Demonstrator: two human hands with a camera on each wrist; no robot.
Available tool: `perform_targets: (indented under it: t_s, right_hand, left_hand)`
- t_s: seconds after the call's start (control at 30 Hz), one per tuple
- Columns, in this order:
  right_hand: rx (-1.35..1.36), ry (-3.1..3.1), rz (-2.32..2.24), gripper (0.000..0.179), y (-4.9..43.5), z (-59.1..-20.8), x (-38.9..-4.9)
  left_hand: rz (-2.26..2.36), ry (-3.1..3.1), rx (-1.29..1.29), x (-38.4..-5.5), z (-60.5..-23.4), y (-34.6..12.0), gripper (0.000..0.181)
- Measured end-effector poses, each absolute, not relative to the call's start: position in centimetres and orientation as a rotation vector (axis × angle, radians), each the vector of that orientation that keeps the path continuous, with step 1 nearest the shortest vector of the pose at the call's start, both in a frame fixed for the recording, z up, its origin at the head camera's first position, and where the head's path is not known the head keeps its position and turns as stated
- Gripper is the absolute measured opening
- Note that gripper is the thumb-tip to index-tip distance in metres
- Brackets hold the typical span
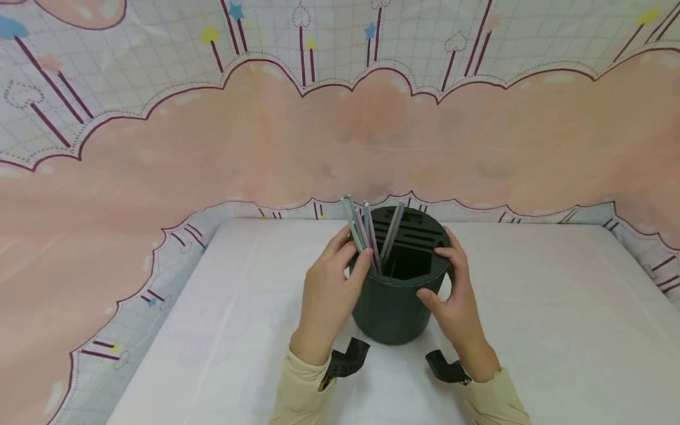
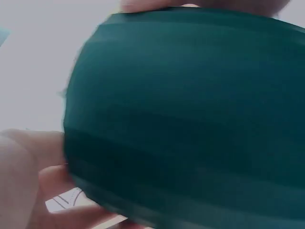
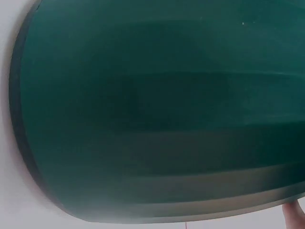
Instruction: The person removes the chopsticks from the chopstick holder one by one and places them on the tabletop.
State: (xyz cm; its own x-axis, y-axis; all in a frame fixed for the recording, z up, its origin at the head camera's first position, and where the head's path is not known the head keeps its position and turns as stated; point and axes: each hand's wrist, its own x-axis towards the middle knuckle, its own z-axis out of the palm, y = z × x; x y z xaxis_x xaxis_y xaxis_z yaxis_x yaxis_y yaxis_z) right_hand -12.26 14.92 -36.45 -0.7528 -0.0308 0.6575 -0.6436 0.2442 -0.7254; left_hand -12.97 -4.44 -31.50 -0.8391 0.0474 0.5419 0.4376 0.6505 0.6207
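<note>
A dark green round pen holder (image 1: 395, 316) with a slotted top stands on the white table, between both hands. Several thin pastel sticks (image 1: 354, 227), pencil-like, lean out of its left and middle openings. My left hand (image 1: 329, 286) grips the holder's left side, thumb at the rim beside the sticks. On the opposite side, my right hand (image 1: 462, 304) holds it, with the thumb on the front wall and a finger over the rim. The ribbed green wall of the holder (image 2: 181, 95) fills most of the left wrist view, where curled left fingers (image 2: 52, 143) press against it.
White cloth (image 1: 558, 307) covers the table. Behind it and along the left hangs a peach and white patterned cloth (image 1: 372, 141) with drawn candles and stars. Black wrist mounts (image 1: 347, 358) stick out below both hands.
</note>
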Motion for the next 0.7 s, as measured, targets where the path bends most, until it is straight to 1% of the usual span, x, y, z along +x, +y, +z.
perform_targets:
  t_s: [0.13, 0.33, 0.5, 0.7]
  right_hand:
    - [0.586, -2.012, 1.537, 0.073, 15.7, -37.8, -12.9]
    - [0.559, -2.019, 1.546, 0.07, 15.5, -36.7, -12.0]
    - [0.582, -2.013, 1.562, 0.069, 14.8, -35.5, -11.4]
    - [0.593, -2.003, 1.565, 0.07, 14.8, -35.3, -11.4]
  left_hand:
    - [-1.033, -2.352, -0.394, -12.7, -31.2, -4.6, 0.027]
    - [-0.954, -2.292, -0.388, -12.6, -30.8, -4.2, 0.02]
    - [-0.862, -2.313, -0.372, -12.1, -30.6, -4.2, 0.023]
    - [-0.854, -2.298, -0.436, -11.8, -30.4, -4.1, 0.025]
